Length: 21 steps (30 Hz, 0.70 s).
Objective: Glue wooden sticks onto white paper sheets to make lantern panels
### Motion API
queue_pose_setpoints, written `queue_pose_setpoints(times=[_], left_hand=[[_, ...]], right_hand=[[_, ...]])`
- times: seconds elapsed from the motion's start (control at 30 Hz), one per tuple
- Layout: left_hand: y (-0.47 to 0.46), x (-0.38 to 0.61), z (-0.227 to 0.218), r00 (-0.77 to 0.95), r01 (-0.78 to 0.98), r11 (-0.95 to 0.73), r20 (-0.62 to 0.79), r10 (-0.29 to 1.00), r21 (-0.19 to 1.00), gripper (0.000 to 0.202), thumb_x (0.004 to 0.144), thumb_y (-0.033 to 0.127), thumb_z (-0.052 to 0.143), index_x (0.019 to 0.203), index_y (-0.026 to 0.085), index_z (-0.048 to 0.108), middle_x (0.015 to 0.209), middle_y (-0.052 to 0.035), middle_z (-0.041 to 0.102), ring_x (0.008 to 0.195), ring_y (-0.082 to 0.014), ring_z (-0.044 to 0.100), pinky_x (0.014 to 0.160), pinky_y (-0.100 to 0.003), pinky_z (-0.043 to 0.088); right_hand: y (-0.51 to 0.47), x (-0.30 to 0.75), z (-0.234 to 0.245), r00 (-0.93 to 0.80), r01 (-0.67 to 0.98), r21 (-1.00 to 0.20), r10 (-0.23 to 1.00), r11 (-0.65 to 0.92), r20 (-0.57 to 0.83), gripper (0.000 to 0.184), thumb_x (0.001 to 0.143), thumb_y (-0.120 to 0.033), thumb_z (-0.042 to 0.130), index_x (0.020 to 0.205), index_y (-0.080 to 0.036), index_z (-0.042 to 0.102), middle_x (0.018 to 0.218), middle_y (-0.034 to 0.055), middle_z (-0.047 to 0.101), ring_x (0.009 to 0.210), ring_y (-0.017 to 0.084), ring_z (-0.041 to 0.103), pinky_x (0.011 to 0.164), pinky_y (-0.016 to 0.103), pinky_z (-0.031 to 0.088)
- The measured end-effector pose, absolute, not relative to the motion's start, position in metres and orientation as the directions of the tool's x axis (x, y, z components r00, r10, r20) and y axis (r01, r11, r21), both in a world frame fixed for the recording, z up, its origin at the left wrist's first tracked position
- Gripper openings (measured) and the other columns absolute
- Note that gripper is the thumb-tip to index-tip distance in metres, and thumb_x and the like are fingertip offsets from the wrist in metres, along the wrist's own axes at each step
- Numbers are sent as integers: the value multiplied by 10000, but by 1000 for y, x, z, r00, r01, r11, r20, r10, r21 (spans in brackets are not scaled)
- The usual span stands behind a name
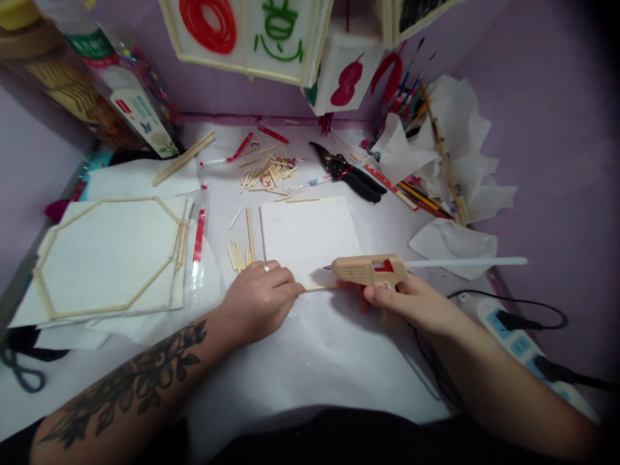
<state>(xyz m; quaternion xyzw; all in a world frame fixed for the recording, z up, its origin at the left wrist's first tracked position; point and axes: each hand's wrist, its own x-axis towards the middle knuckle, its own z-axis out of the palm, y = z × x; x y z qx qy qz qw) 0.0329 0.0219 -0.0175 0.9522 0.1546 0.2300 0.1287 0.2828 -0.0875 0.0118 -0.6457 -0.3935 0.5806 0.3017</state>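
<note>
My right hand (411, 303) is closed round the handle of a tan hot glue gun (356, 268), its nozzle pointing left over a white square panel (310, 226). A long clear glue stick (465, 262) sticks out of the gun's back. My left hand (266, 297), with a ring on one finger, rests at the panel's lower left corner. Its fingertips are pressed together on the end of a thin wooden stick (320, 288) along the near edge. Short wooden sticks (236, 256) lie just beyond this hand, beside a longer flat stick (250, 232).
Behind the panel lie scattered stick pieces (271, 174) and black-handled pruning shears (349, 171). At left is a panel with an octagonal stick frame (111, 255). A power strip (518, 342) with cables sits at right. Painted panels (242, 39) hang above; bottles (130, 103) stand back left.
</note>
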Motion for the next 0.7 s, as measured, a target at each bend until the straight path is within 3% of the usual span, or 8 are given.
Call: queue_pose_setpoints(times=[0.2,0.33,0.43,0.7], left_hand=[[23,32,-19,845,233,-924,407,347,303,173,910,159,551,858,202,711,727,-10,671,682,-161,588,611,-305,412],[25,30,-18,845,258,-918,390,365,302,148,898,148,550,896,186,694,759,-17,679,719,-169,600,658,-320,437],[26,29,-19,851,262,-913,371,371,312,114,886,161,572,898,178,684,765,-17,677,733,-178,603,685,-333,445],[27,29,-21,848,242,-926,401,348,290,126,878,157,585,868,198,704,724,-4,670,691,-174,587,643,-324,425]], right_hand=[[-87,282,13,37,129,-860,869,-494,-493,470,771,-478,711,1159,-213,713,1049,80,740,834,235,659,717,359,549],[-87,285,14,63,126,-856,865,-501,-497,436,784,-494,696,1111,-208,729,970,86,756,790,239,663,691,374,553],[-88,287,13,47,108,-862,869,-495,-493,421,787,-493,696,1109,-223,725,1029,90,758,784,236,665,698,377,549],[-90,288,9,25,104,-868,873,-486,-486,420,790,-527,687,1075,-223,740,1004,90,751,749,225,658,698,376,539]])
